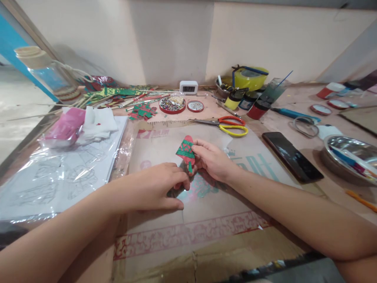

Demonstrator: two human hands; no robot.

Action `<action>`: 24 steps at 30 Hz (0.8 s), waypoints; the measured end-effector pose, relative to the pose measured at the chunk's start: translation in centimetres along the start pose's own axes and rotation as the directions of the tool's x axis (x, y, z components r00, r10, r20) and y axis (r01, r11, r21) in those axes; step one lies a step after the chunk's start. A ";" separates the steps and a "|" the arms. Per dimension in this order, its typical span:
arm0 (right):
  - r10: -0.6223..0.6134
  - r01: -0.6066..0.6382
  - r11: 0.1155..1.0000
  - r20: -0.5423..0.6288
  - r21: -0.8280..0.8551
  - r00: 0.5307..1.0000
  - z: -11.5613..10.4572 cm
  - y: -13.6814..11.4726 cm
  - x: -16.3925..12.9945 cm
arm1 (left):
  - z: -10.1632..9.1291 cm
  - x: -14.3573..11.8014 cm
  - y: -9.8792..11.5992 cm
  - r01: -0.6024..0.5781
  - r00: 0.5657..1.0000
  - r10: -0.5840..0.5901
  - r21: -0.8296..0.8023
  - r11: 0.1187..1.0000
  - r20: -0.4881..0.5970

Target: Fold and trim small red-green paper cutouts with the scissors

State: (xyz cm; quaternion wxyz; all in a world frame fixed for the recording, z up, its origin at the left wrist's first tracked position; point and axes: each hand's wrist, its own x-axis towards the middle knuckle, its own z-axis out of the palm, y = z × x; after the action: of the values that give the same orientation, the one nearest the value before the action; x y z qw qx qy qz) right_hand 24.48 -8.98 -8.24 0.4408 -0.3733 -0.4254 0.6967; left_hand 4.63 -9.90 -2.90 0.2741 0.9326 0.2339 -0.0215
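Note:
My right hand (212,159) pinches a small red paper cutout with a green tree pattern (186,151), holding it upright above a flattened cardboard sheet (165,145). My left hand (160,188) rests knuckles-up on the cardboard just left of it, its fingertips touching the lower end of the cutout. Whether the left fingers grip that lower end or only touch it is hard to tell. A faint red and green print on the cardboard lies under both hands.
Orange and yellow scissors (228,125) lie beyond the hands. A black phone (291,156) and a steel bowl (350,157) sit to the right. Plastic-wrapped printed sheets (59,173) and a pink packet (65,127) lie at left. Bead tins (172,104), paint bottles (257,109) and paper scraps line the back.

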 end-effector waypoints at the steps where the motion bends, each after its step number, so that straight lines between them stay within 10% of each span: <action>1: -0.001 0.001 1.000 -0.001 -0.002 1.000 0.0 0.0 0.0 | 0.1 0.0 0.0 0.003 1.000 -0.003 0.005 1.000 -0.002; 17: 0.023 -0.023 1.000 0.006 -0.009 1.000 -0.1 0.1 0.0 | 2.5 0.9 -0.2 -0.038 0.991 0.073 0.280 0.959 -0.114; 24: 0.027 -0.027 1.000 0.035 0.014 0.999 -0.1 0.0 -0.1 | 1.3 0.4 -0.2 -0.045 0.994 0.060 0.162 0.986 -0.091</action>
State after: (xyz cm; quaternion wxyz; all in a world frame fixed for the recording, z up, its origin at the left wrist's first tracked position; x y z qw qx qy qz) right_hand 24.66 -9.01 -8.23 0.4264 -0.3636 -0.4230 0.7121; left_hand 5.04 -10.21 -4.17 0.1874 0.9573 0.2197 0.0116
